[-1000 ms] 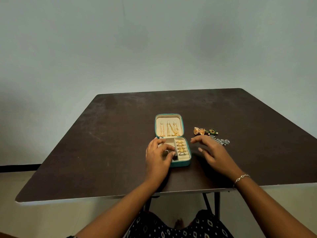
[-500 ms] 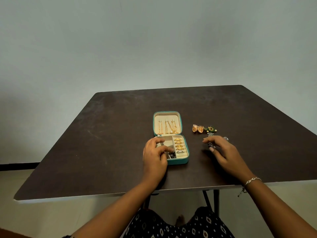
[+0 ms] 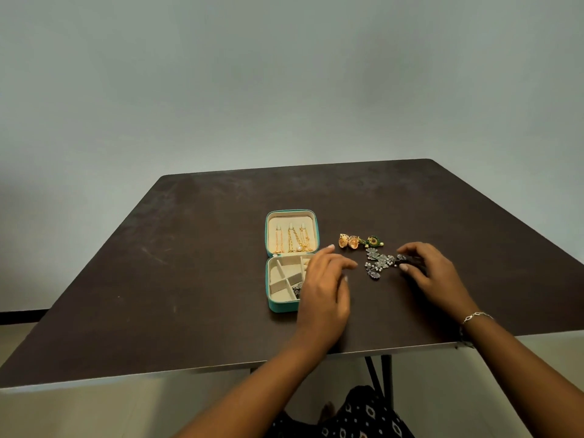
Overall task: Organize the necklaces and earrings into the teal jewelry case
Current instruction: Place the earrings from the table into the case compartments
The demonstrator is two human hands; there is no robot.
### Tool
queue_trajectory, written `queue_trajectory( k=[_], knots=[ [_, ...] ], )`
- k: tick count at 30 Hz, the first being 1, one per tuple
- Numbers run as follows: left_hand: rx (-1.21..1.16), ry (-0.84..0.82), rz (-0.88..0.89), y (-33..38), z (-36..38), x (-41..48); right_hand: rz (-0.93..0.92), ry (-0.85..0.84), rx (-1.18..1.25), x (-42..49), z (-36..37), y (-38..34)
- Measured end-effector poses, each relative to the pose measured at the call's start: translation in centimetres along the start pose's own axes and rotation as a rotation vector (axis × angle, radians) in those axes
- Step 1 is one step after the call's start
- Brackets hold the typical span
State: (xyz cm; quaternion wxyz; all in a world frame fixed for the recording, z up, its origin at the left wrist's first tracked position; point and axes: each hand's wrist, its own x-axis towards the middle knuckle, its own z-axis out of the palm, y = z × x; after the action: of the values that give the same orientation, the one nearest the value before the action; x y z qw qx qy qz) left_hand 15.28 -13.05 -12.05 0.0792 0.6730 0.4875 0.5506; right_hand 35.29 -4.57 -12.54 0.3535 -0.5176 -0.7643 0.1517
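Note:
The teal jewelry case [image 3: 274, 303] lies open on the dark table [image 3: 196, 273]. Gold necklaces [image 3: 295, 240] hang in its lid. A dark earring [image 3: 297, 289] sits in a lower compartment. My left hand [image 3: 325, 289] hovers over the case's right side with fingers spread, holding nothing, and hides the ring rolls. To the right lie gold jhumka earrings [image 3: 348, 241], a green earring [image 3: 374, 241] and a pile of silver earrings [image 3: 379, 263]. My right hand [image 3: 429, 273] rests at the pile's right end, fingertips pinching a small silver piece [image 3: 402, 258].
The table's front edge [image 3: 221, 368] runs just under my forearms. Black table legs [image 3: 379, 374] and a patterned garment [image 3: 357, 418] show below it. A plain wall stands behind the table.
My left hand has left the case's compartments and shifted right over its edge. My right hand has slid right along the silver pile, uncovering it, and its fingertips now pinch a piece.

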Motion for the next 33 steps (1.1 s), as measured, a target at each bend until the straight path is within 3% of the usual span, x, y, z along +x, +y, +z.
queue_trajectory(
  k=[7, 12, 24, 33],
  knots=[
    [-0.092, -0.087, -0.133, 1.5, 4.9, 0.8, 0.114, 0.128, 0.107, 1.3, 0.3, 0.8],
    [0.001, -0.185, -0.308, 0.1, 6.5, 2.1, 0.175, 0.089, 0.206, 1.6, 0.2, 1.1],
    [0.153, -0.308, -0.291, -0.8, 7.0, 3.1, 0.206, 0.082, 0.110, 2.4, 0.7, 1.8],
    [0.035, -0.125, -0.273, -0.7, 6.7, 2.8, 0.268, 0.091, 0.632, 1.1, -0.4, 1.1]
  ],
)
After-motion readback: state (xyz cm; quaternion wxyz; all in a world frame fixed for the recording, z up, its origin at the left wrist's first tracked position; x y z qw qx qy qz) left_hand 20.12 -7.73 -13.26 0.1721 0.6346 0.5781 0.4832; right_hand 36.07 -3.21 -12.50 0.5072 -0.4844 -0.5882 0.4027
